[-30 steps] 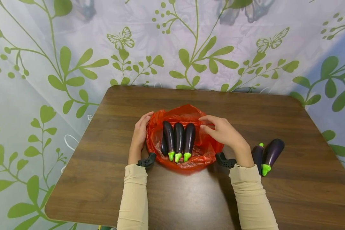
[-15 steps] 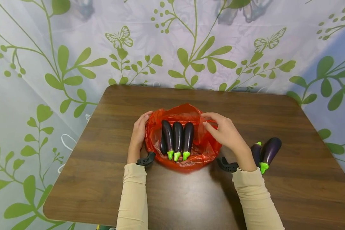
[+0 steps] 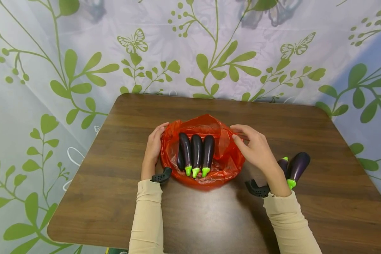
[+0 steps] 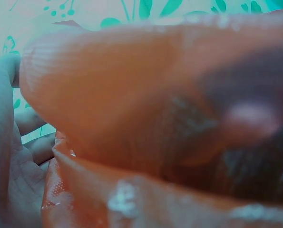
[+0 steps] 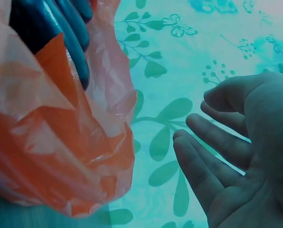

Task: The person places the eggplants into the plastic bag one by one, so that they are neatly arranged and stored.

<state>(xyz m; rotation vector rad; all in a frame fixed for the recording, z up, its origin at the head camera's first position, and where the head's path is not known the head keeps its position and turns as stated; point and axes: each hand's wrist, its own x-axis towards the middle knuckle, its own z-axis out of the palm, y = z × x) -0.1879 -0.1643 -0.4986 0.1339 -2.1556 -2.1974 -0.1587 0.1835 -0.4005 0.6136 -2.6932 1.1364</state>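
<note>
A red plastic bag [image 3: 224, 158] lies with its mouth spread on the table. Inside it are several glossy dark eggplants [image 3: 197, 151], side by side with green stem ends toward me. My left hand [image 3: 153, 146] rests against the bag's left side; in the left wrist view its fingers lie along the outside of the plastic [image 4: 98, 95], partly hidden. My right hand [image 3: 255, 148] is at the bag's right side. The right wrist view shows this hand [image 5: 236, 161] holding nothing, fingers loosely extended, with a gap between them and the bag [image 5: 84, 156].
Two more eggplants lie on the table to the right: one larger [image 3: 298, 165] and one partly behind my right wrist [image 3: 283, 163]. The brown wooden table [image 3: 190, 229] meets a leaf-patterned curtain [image 3: 165, 46] at its back edge. Black camera mounts sit on both wrists.
My right hand has moved right, from over the bag's right rim to beside it. The left hand, the bag and the eggplants in it look nearly the same.
</note>
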